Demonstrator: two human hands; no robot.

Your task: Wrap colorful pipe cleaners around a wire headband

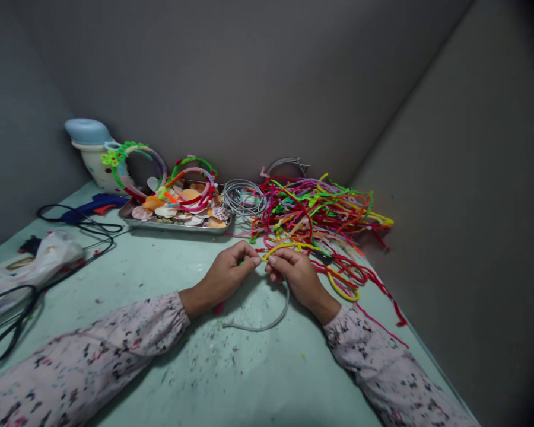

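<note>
A yellow pipe cleaner (289, 245) runs between my two hands above the table. My left hand (225, 273) is closed in a pinch at its near end, with a bit of green showing by the fingers. The thumb and fingers of my right hand (298, 276) are pressed together on the yellow strand. From under the right hand a grey wire (267, 327) curves down and left over the tabletop; its upper part is hidden by the fingers. A small red piece (219, 308) shows beside my left wrist.
A heap of coloured pipe cleaners (320, 207) lies behind my right hand, beside coiled grey wire (244, 198). A metal tray (178, 227) holds shells and decorated hoops (142, 172). Further left are a blue glue gun (93, 206), black cable (40, 290), a plastic bag (53, 255) and a blue-lidded container (95, 154).
</note>
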